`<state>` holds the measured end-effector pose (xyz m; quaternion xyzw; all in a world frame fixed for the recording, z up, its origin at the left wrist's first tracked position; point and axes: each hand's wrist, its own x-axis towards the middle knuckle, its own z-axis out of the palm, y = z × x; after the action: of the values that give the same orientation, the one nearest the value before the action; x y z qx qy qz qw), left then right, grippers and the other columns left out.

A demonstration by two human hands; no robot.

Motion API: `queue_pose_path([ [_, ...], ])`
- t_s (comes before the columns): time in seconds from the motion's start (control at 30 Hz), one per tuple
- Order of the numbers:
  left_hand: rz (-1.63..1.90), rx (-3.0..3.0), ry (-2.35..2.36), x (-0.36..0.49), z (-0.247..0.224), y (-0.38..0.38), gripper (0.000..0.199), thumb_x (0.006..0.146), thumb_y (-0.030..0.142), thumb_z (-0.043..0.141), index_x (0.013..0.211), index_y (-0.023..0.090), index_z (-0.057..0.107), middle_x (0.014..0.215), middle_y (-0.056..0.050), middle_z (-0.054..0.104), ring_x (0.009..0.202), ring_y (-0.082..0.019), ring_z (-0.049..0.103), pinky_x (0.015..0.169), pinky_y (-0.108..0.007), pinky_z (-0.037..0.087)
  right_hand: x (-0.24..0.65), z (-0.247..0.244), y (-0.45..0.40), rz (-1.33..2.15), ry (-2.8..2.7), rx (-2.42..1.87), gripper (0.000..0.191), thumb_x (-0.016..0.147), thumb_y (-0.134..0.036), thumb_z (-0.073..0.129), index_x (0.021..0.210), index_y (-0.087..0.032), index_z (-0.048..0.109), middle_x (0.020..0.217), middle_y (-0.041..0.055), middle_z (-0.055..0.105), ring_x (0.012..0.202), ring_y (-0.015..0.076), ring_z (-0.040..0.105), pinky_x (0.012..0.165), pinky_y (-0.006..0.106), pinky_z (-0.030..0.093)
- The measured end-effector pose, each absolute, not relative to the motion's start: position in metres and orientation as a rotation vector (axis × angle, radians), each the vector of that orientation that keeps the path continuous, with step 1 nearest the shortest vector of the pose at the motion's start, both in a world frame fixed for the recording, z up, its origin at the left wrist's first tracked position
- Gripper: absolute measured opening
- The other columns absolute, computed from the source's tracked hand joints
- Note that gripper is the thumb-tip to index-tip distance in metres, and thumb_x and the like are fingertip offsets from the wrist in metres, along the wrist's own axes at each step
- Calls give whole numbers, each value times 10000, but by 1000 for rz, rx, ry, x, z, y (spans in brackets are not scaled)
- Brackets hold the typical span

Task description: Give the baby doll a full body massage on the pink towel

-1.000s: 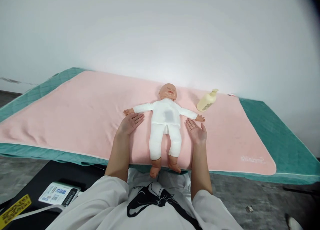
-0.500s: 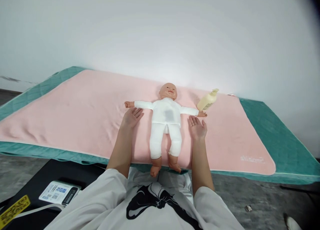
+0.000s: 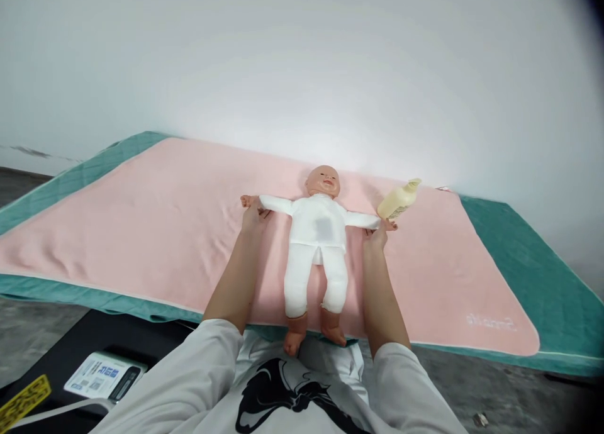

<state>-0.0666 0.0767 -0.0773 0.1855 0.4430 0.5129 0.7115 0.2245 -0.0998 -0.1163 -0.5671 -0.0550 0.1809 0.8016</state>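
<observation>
Grip on both sides is narrow: the left hand (image 3: 253, 216) and the right hand (image 3: 376, 237) each curl around a wrist of the baby doll (image 3: 318, 236), near the sleeve ends. The doll lies face up between them, arms spread wide, head toward the white wall (image 3: 302, 63), feet at the near edge. Just beyond the right hand, near the doll's arm, is a pale-yellow pump bottle (image 3: 397, 201). A pink blanket (image 3: 141, 220) lies beneath, over a green quilted cover (image 3: 533, 251). At lower left, a labelled white device (image 3: 101, 376) rests on a black surface (image 3: 117, 333).
</observation>
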Motion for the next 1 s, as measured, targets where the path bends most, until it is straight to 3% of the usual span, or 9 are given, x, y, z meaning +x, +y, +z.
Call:
queue_pose_path([
  [0.17,1185,398,1019,-64,-79,82,289,982,484,450,950,232,588,1065,-79,655,1102,-201,644,881,-305,583,232,-113,-109,314,68,-1209,417,919,-503,388,1179,-189,478,1297,137,587,1174,215,633,989,435,555],
  [0.37,1318,411,1025,-68,-81,80,362,1025,457,333,1063,186,570,1199,-113,631,1138,-200,629,919,-323,573,230,-105,-123,277,74,-1181,379,956,-440,348,1096,-147,544,1186,134,660,1067,199,686,959,391,573],
  [0.53,1471,542,977,-69,-79,67,362,964,521,467,1094,218,617,1279,-79,622,1216,-184,595,991,-274,521,228,-100,-129,240,49,-1174,363,911,-456,497,1088,-154,594,1222,103,658,1108,194,667,975,369,557],
  [0.77,1752,1141,794,-57,-62,29,406,971,513,437,1151,203,627,1297,-103,611,1279,-218,546,1071,-355,446,200,-73,-130,-21,-271,-1175,483,907,-453,509,1301,-176,540,1325,101,601,1282,194,555,1081,408,460],
  [0.9,1706,1461,720,-53,-60,4,395,919,531,528,1123,215,649,1201,-90,642,1327,-250,495,1134,-391,370,167,-67,-131,-114,-497,-1238,555,866,-440,584,1349,-174,519,1238,104,626,1205,228,598,1079,480,462],
  [1.0,1566,1577,676,-52,-64,-6,511,808,515,682,1239,253,599,1203,-90,647,1229,-266,576,1109,-434,399,151,-74,-133,-76,-652,-1239,487,761,-418,722,1194,-220,618,1103,72,663,1069,230,649,1033,529,506],
])
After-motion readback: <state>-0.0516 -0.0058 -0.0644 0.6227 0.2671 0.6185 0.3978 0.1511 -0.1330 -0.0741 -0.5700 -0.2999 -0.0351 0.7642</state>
